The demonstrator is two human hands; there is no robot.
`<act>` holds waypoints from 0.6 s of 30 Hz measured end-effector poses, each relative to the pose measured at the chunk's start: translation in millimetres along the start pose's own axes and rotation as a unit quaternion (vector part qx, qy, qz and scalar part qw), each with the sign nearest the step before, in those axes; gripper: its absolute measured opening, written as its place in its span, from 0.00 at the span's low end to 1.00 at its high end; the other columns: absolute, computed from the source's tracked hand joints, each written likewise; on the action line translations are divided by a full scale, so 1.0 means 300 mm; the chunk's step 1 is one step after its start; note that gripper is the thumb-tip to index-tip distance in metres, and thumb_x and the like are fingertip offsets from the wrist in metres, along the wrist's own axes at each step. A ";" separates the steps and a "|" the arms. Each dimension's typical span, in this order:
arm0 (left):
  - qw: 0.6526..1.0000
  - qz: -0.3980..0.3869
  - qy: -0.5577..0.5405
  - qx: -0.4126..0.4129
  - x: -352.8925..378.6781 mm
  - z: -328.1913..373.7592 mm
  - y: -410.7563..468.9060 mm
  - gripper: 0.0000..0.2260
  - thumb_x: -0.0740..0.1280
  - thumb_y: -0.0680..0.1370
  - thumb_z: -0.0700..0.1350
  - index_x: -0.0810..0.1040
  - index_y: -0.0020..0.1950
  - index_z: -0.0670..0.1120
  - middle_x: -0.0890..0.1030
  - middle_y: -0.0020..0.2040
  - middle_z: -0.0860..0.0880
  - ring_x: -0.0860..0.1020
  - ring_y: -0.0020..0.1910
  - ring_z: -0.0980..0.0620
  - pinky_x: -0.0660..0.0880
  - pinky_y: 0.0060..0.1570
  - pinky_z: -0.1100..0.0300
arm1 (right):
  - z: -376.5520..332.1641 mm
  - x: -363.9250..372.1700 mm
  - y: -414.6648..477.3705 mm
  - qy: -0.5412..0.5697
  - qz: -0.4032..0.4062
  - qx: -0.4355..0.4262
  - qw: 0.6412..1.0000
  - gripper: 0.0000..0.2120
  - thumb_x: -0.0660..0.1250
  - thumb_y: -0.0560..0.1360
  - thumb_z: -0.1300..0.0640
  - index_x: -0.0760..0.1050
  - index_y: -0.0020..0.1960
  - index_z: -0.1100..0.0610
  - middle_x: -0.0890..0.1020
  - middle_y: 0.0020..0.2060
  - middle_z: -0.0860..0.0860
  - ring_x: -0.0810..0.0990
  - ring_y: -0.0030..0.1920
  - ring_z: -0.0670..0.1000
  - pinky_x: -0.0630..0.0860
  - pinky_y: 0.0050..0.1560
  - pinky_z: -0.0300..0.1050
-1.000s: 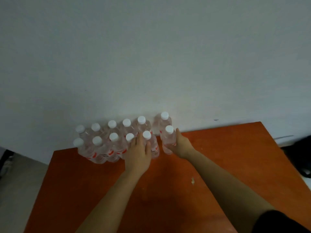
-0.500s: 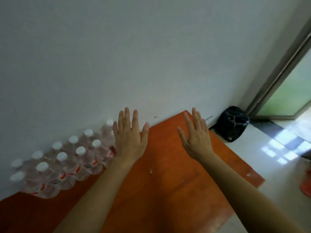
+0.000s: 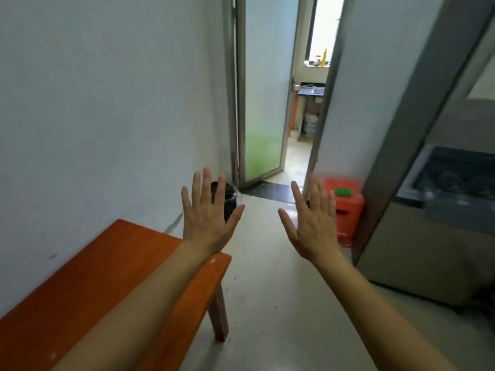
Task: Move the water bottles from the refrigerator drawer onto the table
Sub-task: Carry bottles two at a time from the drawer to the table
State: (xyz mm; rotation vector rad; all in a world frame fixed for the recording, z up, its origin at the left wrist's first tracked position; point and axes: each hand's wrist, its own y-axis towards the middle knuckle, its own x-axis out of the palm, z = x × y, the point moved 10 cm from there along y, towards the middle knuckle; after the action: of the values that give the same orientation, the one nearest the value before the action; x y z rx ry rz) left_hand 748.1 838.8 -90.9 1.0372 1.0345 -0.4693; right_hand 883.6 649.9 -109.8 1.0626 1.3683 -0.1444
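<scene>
left grip (image 3: 207, 220) and right grip (image 3: 314, 223) are spread flat and empty just past the end of the surface (image 3: 80, 277), no water bottles show, so best swing right of the surface to the open refrigerator drawer (image 3: 452, 178) and reach in low.

Floor (image 3: 270, 303) open btwn table (image 3: 80, 290) corner & fridge (image 3: 428, 253) — red stool (image 3: 351, 210) by fridge.

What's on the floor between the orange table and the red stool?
Nothing. In the head view, the floor between the table and the red stool is bare; the right hand only hovers in front of it.
</scene>
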 end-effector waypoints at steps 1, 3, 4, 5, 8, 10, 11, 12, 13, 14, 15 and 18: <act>1.000 -0.005 -0.003 0.018 0.034 0.119 0.014 0.35 0.43 0.80 0.68 0.49 0.82 0.49 0.45 0.81 0.41 0.44 0.80 0.40 0.49 0.75 0.35 | 0.122 -0.035 -0.021 -0.018 -0.001 0.011 1.000 0.34 0.49 0.81 0.35 0.50 0.81 0.49 0.45 0.81 0.58 0.41 0.80 0.58 0.41 0.78 0.59; 0.998 -0.018 -0.007 0.055 0.095 0.351 0.037 0.36 0.41 0.79 0.69 0.48 0.82 0.50 0.43 0.81 0.42 0.42 0.80 0.41 0.48 0.75 0.35 | 0.354 -0.108 -0.061 -0.044 0.005 0.040 0.998 0.36 0.51 0.80 0.34 0.47 0.81 0.49 0.45 0.81 0.58 0.42 0.80 0.59 0.41 0.78 0.61; 0.997 -0.022 -0.011 0.072 0.123 0.456 0.045 0.36 0.40 0.79 0.69 0.47 0.82 0.50 0.41 0.81 0.42 0.41 0.80 0.41 0.48 0.75 0.35 | 0.460 -0.141 -0.082 -0.052 0.010 0.060 0.997 0.37 0.52 0.80 0.34 0.45 0.81 0.49 0.44 0.81 0.58 0.42 0.80 0.60 0.42 0.78 0.63; 0.995 -0.026 -0.016 0.091 0.149 0.556 0.050 0.37 0.40 0.79 0.69 0.47 0.82 0.50 0.41 0.81 0.42 0.40 0.80 0.42 0.47 0.75 0.36 | 0.560 -0.170 -0.105 -0.056 0.015 0.081 0.995 0.38 0.53 0.79 0.33 0.44 0.81 0.50 0.43 0.80 0.58 0.41 0.80 0.60 0.43 0.78 0.63; 0.988 -0.040 -0.021 0.149 0.247 0.810 0.077 0.36 0.42 0.79 0.69 0.46 0.82 0.49 0.42 0.81 0.41 0.40 0.80 0.42 0.49 0.75 0.35 | 0.814 -0.214 -0.152 -0.072 0.022 0.132 0.988 0.42 0.53 0.78 0.32 0.43 0.82 0.53 0.40 0.80 0.59 0.40 0.80 0.60 0.43 0.78 0.63; 0.982 -0.055 -0.021 0.180 0.335 0.938 0.107 0.36 0.43 0.80 0.69 0.45 0.82 0.49 0.42 0.81 0.41 0.41 0.80 0.41 0.51 0.74 0.34 | 0.952 -0.208 -0.169 -0.084 0.015 0.151 0.985 0.43 0.52 0.76 0.32 0.45 0.81 0.54 0.41 0.80 0.60 0.41 0.80 0.61 0.44 0.77 0.64; 0.979 -0.062 -0.022 0.193 0.377 0.995 0.126 0.37 0.43 0.80 0.69 0.46 0.82 0.49 0.42 0.81 0.41 0.41 0.80 0.41 0.51 0.74 0.33 | 1.018 -0.195 -0.176 -0.091 0.007 0.160 0.983 0.43 0.51 0.76 0.32 0.46 0.81 0.55 0.42 0.80 0.61 0.41 0.80 0.61 0.45 0.77 0.64; 0.977 -0.065 -0.026 0.203 0.420 1.049 0.148 0.37 0.44 0.80 0.69 0.46 0.82 0.48 0.42 0.81 0.41 0.42 0.80 0.41 0.52 0.74 0.33 | 1.084 -0.178 -0.182 -0.100 -0.004 0.169 0.981 0.43 0.50 0.75 0.32 0.46 0.81 0.55 0.42 0.80 0.61 0.42 0.80 0.62 0.46 0.77 0.65; 0.975 -0.067 -0.031 0.211 0.459 1.103 0.175 0.37 0.44 0.80 0.69 0.47 0.82 0.48 0.41 0.81 0.41 0.42 0.80 0.41 0.52 0.74 0.33 | 1.149 -0.159 -0.183 -0.110 -0.011 0.177 0.978 0.43 0.50 0.75 0.32 0.47 0.81 0.56 0.42 0.80 0.62 0.42 0.80 0.62 0.46 0.77 0.66; 0.973 -0.069 -0.037 0.216 0.498 1.157 0.207 0.37 0.44 0.79 0.69 0.48 0.82 0.48 0.41 0.81 0.41 0.42 0.80 0.41 0.51 0.74 0.33 | 1.212 -0.141 -0.179 -0.118 -0.015 0.183 0.976 0.43 0.51 0.76 0.32 0.48 0.81 0.56 0.42 0.80 0.62 0.43 0.80 0.62 0.47 0.77 0.66; 0.972 -0.069 -0.045 0.220 0.537 1.216 0.245 0.37 0.44 0.79 0.69 0.48 0.82 0.47 0.41 0.81 0.41 0.42 0.80 0.41 0.51 0.74 0.33 | 1.274 -0.125 -0.167 -0.125 -0.015 0.187 0.974 0.43 0.51 0.76 0.32 0.49 0.81 0.57 0.43 0.80 0.62 0.43 0.80 0.62 0.48 0.77 0.66; 0.966 -0.068 -0.075 0.238 0.664 1.413 0.385 0.38 0.47 0.79 0.69 0.44 0.82 0.49 0.39 0.81 0.42 0.40 0.80 0.41 0.48 0.75 0.34 | 1.473 -0.071 -0.103 -0.158 -0.023 0.194 0.968 0.42 0.55 0.77 0.33 0.48 0.81 0.56 0.41 0.80 0.61 0.41 0.80 0.61 0.47 0.77 0.65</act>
State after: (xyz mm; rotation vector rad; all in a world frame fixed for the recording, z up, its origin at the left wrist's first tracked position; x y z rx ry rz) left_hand 1128.7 549.8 -157.6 1.3338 0.8777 -0.9281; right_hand 1174.8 322.5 -178.3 1.2674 1.0975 -0.6112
